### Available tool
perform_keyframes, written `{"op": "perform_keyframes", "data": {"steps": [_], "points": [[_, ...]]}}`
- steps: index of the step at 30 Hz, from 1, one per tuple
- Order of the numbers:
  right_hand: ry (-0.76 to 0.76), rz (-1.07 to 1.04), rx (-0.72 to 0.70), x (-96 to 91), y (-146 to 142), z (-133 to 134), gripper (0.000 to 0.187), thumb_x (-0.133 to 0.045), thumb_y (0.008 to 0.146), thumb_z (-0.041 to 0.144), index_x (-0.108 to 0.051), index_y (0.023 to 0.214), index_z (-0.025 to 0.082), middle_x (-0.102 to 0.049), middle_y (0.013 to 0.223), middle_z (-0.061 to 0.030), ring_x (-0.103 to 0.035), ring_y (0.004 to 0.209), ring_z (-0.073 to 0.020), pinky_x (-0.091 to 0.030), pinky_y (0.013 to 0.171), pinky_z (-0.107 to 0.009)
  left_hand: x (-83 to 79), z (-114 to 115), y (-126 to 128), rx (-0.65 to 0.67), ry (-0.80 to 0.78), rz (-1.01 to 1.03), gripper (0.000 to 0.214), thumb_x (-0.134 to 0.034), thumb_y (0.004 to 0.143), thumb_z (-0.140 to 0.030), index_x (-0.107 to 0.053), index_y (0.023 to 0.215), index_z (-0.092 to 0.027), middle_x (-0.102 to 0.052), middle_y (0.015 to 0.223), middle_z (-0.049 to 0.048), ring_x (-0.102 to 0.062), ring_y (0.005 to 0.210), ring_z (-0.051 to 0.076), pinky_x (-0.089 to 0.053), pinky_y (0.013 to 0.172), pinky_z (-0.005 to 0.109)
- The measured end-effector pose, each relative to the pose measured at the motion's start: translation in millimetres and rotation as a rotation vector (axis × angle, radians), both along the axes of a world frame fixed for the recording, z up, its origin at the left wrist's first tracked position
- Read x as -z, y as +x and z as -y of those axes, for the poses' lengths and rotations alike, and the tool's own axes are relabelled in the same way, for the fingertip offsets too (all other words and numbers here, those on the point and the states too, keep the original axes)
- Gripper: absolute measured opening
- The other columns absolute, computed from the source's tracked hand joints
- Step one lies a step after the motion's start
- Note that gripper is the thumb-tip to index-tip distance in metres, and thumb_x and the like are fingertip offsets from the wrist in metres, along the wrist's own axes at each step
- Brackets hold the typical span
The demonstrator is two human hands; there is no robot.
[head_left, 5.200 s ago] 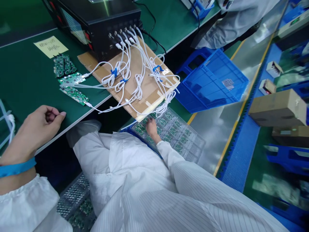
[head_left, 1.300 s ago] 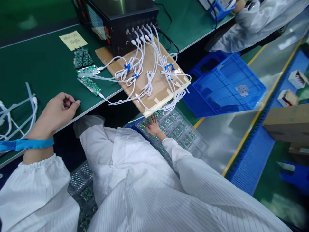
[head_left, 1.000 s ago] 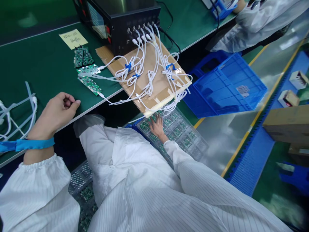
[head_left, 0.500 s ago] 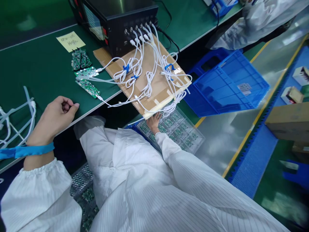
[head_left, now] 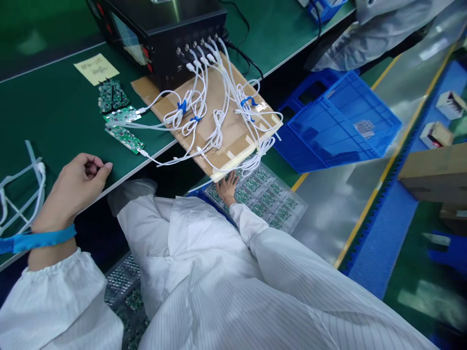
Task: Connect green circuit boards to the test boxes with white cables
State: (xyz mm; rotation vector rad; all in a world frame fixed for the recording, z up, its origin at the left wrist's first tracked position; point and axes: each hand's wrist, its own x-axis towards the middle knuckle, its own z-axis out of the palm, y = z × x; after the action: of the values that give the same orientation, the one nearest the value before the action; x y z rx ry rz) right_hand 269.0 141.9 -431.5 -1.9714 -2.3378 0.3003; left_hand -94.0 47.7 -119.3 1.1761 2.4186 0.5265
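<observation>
My left hand (head_left: 80, 183) rests at the edge of the green bench, its fingers curled in and the thumb along them, and nothing shows in it. A blue strap circles that wrist. Low beside the bench, my right hand (head_left: 228, 187) lies with spread fingers on a clear plastic tray (head_left: 297, 214) of small green circuit boards. Further up the bench are two circuit boards (head_left: 126, 137) with white cables plugged in. Another small group of boards (head_left: 112, 96) lies behind them. The white cables (head_left: 219, 129) run in bundles across a cardboard sheet (head_left: 233, 146).
A black instrument box (head_left: 164, 29) stands at the back with cables in its side. A yellow note (head_left: 96, 69) lies near it. Blue crates (head_left: 343, 126) stand on the floor at right. More trays (head_left: 126, 287) sit under the bench by my leg. Another person's pale sleeve (head_left: 365, 43) shows at top right.
The view has shifted slightly, so the bench things appear further left. My right hand's fingers show a little more clear of the cardboard edge. My left hand keeps its curled pose.
</observation>
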Motion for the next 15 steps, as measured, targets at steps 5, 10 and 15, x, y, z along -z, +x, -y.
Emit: {"op": "perform_keyframes", "data": {"steps": [5, 10, 15], "points": [[0.072, -0.145, 0.003, -8.4, 37, -7, 0.061, -0.033, 0.104, 0.044, -0.047, 0.150, 0.006, -0.037, 0.158, -0.0284, -0.025, 0.151, -0.0365, -0.019, 0.120, -0.063, 0.1, -1, 2, -0.033, 0.036, 0.026, 0.020, -0.062, 0.079, -0.039, -0.054, 0.085, -0.022, -0.050, 0.073, -0.0020, -0.047, 0.061, 0.014, -0.036, 0.055, 0.026], [0.240, -0.103, 0.458, 7.0, 119, -1, 0.072, -0.025, 0.101, 0.052, -0.049, 0.151, 0.006, -0.031, 0.158, -0.0348, -0.018, 0.153, -0.0489, -0.016, 0.111, -0.079, 4.2, 1, 1, 0.054, 0.113, 0.073, 0.020, -0.059, 0.082, -0.042, -0.052, 0.083, -0.023, -0.049, 0.070, -0.0015, -0.047, 0.061, 0.016, -0.037, 0.058, 0.029], [0.223, -0.140, 0.474, 23.1, 138, 6, 0.079, -0.028, 0.099, 0.054, -0.039, 0.157, 0.002, -0.023, 0.162, -0.0355, -0.008, 0.156, -0.0474, -0.019, 0.116, -0.074, -0.9, 0, 2, 0.167, 0.091, -0.080, 0.047, -0.053, 0.089, -0.052, -0.033, 0.057, -0.023, -0.039, 0.064, -0.0014, -0.040, 0.058, 0.015, -0.032, 0.061, 0.032]]}}
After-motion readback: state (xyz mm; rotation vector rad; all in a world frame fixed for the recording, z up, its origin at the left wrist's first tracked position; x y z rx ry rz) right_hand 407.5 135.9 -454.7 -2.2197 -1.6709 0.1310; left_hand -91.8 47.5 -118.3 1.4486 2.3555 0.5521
